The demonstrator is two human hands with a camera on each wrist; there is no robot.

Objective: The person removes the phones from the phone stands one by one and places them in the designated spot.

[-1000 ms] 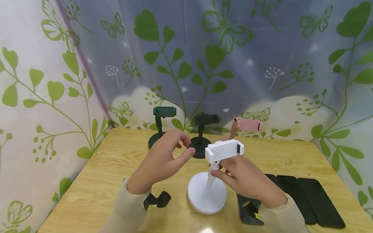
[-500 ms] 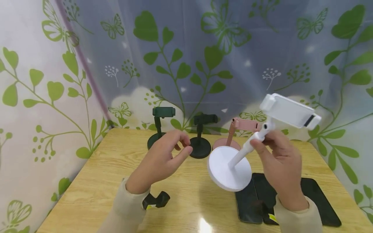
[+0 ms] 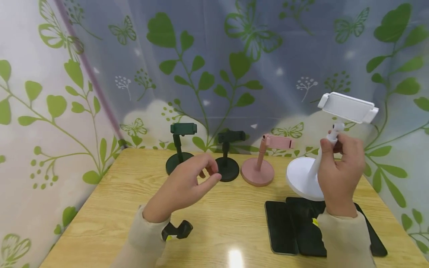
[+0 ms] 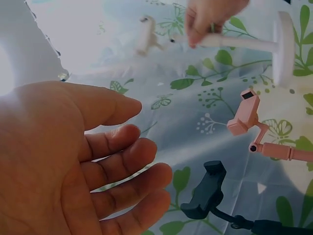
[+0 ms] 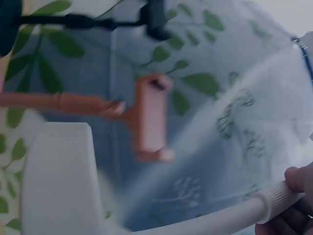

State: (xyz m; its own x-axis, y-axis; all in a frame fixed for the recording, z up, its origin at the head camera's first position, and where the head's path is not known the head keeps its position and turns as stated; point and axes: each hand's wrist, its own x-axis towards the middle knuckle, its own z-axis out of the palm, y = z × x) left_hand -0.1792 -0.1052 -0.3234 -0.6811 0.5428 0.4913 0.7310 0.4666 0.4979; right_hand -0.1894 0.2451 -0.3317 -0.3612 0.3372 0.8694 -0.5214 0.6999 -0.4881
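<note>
My right hand [image 3: 343, 171] pinches the white phone stand [image 3: 303, 178] by the upper stem, just under its tilting joint. The stand leans, its round base to the left and its phone clamp [image 3: 349, 107] up to the right. In the right wrist view, thumb and fingers grip the ribbed collar [image 5: 276, 200] of the stem. My left hand [image 3: 184, 182] hovers over the table with loosely bent fingers and nothing in them. It is nearest to the black phone stand [image 3: 228, 169], whose base shows just beyond the fingertips.
A green phone stand [image 3: 177, 158] and a pink phone stand [image 3: 257, 172] stand in a row with the black one along the back. Several dark phones [image 3: 281, 227] lie side by side at the front right, partly behind the right sleeve. A patterned curtain [image 3: 207, 74] borders the wooden table [image 3: 214, 216].
My right hand has lifted the white stand from the front middle and carried it right and back, beside the pink stand. The left hand has stayed nearly still.
</note>
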